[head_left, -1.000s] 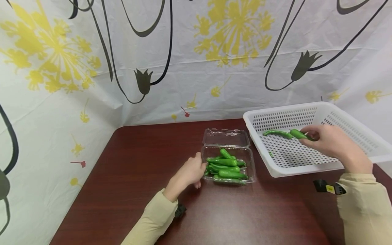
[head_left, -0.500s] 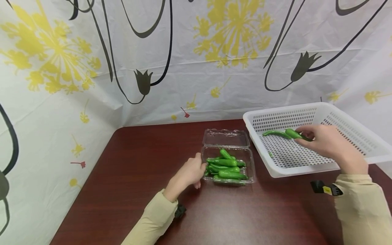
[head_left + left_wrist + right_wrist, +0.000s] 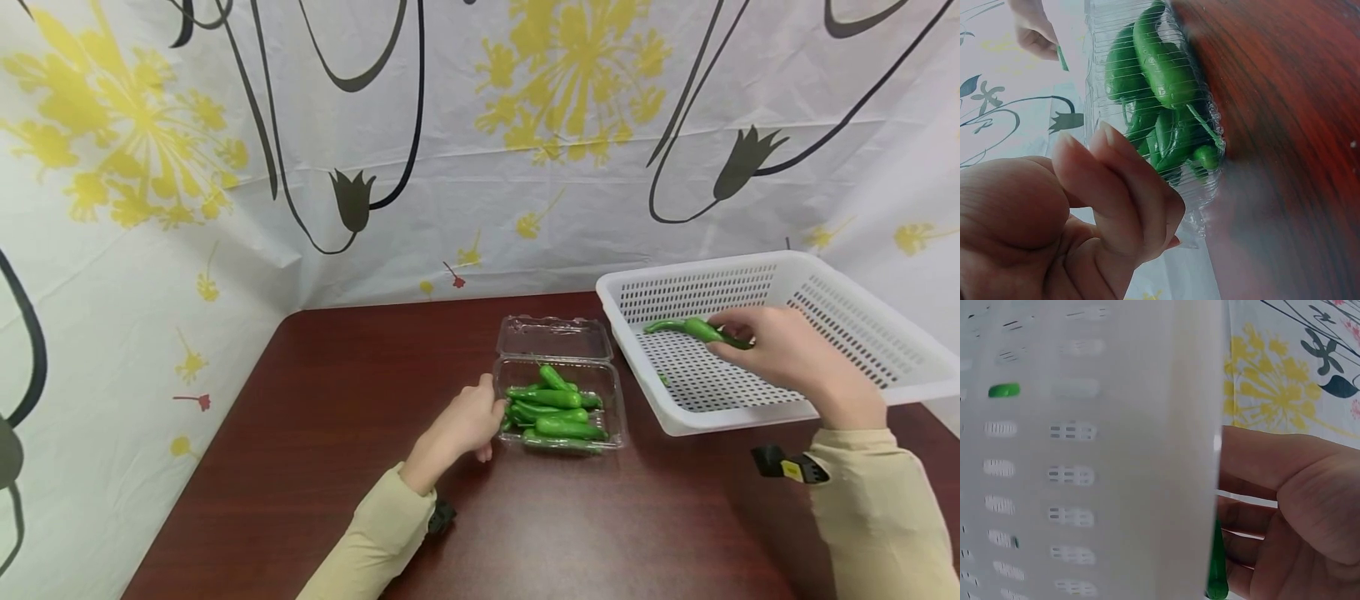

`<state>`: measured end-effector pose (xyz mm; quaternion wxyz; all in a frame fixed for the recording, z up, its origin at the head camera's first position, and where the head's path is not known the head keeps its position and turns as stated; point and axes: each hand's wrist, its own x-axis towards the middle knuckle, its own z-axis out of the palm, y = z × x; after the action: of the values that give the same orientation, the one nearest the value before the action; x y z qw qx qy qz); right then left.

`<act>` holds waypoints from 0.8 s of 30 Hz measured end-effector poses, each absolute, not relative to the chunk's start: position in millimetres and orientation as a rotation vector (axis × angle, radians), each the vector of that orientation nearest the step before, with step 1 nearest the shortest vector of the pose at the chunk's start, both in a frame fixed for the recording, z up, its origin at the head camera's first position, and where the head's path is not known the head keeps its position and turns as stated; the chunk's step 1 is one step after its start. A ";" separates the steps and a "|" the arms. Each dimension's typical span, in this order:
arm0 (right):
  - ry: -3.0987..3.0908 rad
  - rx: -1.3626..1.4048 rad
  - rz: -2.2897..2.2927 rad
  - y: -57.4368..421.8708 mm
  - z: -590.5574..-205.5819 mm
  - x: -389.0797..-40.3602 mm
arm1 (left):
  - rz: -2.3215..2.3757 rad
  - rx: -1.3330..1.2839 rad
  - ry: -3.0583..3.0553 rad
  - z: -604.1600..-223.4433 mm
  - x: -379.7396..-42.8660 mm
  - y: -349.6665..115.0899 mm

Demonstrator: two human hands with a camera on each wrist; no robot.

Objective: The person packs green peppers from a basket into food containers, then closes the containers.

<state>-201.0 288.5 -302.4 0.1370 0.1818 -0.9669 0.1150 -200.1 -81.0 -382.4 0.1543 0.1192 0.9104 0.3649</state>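
In the head view, my right hand point(image 3: 783, 346) pinches a green chili pepper point(image 3: 701, 329) inside the white basket point(image 3: 682, 421). Another green pepper point(image 3: 663, 326) lies on the basket floor, partly overlapped by the held one. My left hand point(image 3: 468, 417) grips the left edge of a clear plastic clamshell container point(image 3: 617, 400), its lid folded back. Several green peppers point(image 3: 551, 397) are piled inside. Curled fingers point(image 3: 1125, 194) show against the container wall in the left wrist view. The basket wall point(image 3: 1147, 456) blocks much of the right wrist view; a pepper end point(image 3: 1217, 569) shows below the hand.
A small green scrap point(image 3: 663, 378) lies on the basket floor near its left wall. Container and basket stand side by side on a dark red wooden table point(image 3: 360, 375). A patterned white sheet point(image 3: 450, 167) rises behind and to the left.
My right hand has moved left within the basket, carrying the pepper until it overlaps the other one. My left hand and the container have stayed put.
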 end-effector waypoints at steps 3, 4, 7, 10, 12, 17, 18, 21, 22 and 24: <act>-2.813 0.533 0.338 284.8 -300.8 -200.1 | 1.047 0.340 2.611 -382.0 -199.9 -80.9; -2.813 0.534 0.336 283.6 -300.5 -200.0 | 1.049 0.341 2.611 -381.9 -199.9 -81.0; -2.802 0.539 0.341 279.9 -299.9 -199.5 | 1.057 0.344 2.610 -381.9 -199.8 -81.2; -2.788 0.543 0.357 276.4 -300.1 -199.3 | 1.062 0.345 2.607 -382.0 -199.7 -81.4; -2.782 0.551 0.374 274.5 -300.4 -199.1 | 1.063 0.344 2.607 -382.1 -199.8 -81.4; -2.788 0.567 0.389 270.4 -300.6 -198.0 | 1.063 0.340 2.607 -381.7 -199.8 -81.0; -2.790 0.567 0.383 269.4 -300.5 -197.8 | 1.065 0.340 2.607 -381.6 -199.8 -81.0; -2.796 0.571 0.375 266.6 -299.7 -197.3 | 1.068 0.343 2.607 -381.7 -199.6 -81.0; -2.792 0.575 0.375 265.6 -299.4 -197.5 | 1.072 0.343 2.605 -381.8 -199.5 -81.1; -2.788 0.575 0.368 263.2 -299.1 -196.9 | 1.072 0.343 2.605 -382.2 -199.5 -81.2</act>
<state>-196.9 263.2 -299.1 0.1354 0.1984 -0.9624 0.1271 -199.5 -81.2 -382.2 0.1511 0.1196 0.9074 0.3733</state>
